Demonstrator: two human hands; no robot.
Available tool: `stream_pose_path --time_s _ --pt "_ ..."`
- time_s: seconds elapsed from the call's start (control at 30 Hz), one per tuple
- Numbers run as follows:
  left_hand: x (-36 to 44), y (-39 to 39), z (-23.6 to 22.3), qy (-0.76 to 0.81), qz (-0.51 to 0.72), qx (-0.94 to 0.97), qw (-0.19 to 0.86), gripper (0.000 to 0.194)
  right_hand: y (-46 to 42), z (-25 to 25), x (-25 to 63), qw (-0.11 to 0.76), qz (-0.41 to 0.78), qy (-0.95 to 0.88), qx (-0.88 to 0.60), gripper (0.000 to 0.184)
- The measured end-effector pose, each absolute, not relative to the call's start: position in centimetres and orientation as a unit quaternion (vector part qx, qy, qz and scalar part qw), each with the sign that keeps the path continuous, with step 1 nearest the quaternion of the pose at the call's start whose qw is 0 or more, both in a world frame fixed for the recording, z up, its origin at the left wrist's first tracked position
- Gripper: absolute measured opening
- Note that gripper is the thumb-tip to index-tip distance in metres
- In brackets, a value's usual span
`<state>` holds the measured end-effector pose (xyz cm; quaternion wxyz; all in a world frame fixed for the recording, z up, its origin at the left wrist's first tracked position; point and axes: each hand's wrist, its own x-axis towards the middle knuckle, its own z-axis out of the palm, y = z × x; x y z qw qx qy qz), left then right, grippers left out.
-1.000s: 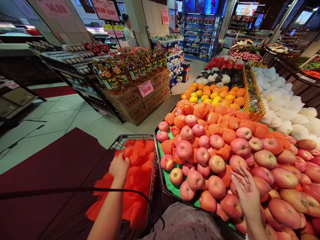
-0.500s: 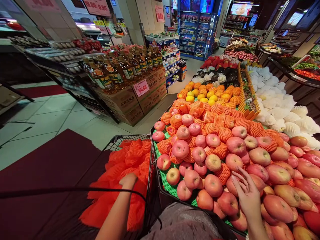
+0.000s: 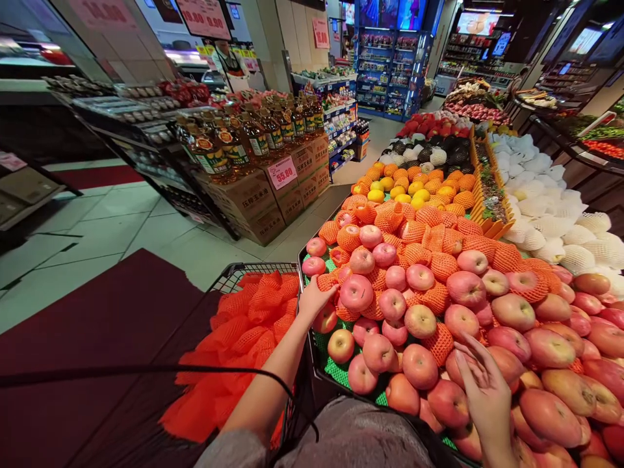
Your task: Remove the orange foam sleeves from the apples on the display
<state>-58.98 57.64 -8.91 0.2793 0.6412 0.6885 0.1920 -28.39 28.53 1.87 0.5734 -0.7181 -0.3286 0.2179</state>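
Note:
My left hand [image 3: 313,301] reaches over the left rim of the apple bin, its thumb and fingers apart beside an orange foam-netted apple [image 3: 327,281]. I cannot tell whether it presses on that fruit. A bare apple [image 3: 355,292] lies just right of the fingertips, and another, partly hidden, sits under the hand. My right hand [image 3: 482,383] hovers low over the bare apples at the right with its fingers spread and nothing in them. Nearest to it is a red apple [image 3: 454,369], partly behind the fingers.
Left of the bin stands a wire basket [image 3: 229,276] heaped with orange foam nets [image 3: 253,318]. A black cable [image 3: 146,369] crosses the view. Beyond are oranges [image 3: 419,188], white-netted fruit [image 3: 550,208], boxes [image 3: 258,201] under oil bottles [image 3: 258,140], and a person [image 3: 231,62].
My left hand has left the foam nets in the basket and moved up and right to the bin's left side. My right hand stays almost where it was. The view has shifted slightly.

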Motion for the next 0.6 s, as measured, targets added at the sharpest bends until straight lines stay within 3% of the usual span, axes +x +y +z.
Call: stream_pose_path --time_s 0.13,0.33,0.6 --pt "-59.1 58.0 -9.0 0.707 0.225 0.599 0.302 0.078 28.0 1.7 -28.0 0.577 0.214 -0.311 -0.724 0.052" --pt "-60.6 58.3 -8.7 0.681 0.35 0.517 0.384 0.06 28.0 1.7 -28.0 0.584 0.216 -0.3 -0.723 0.051" --pt "-60.9 55.9 -6.3 0.596 0.461 0.401 0.521 0.067 28.7 1.2 -28.6 0.566 0.227 -0.319 -0.725 0.052"
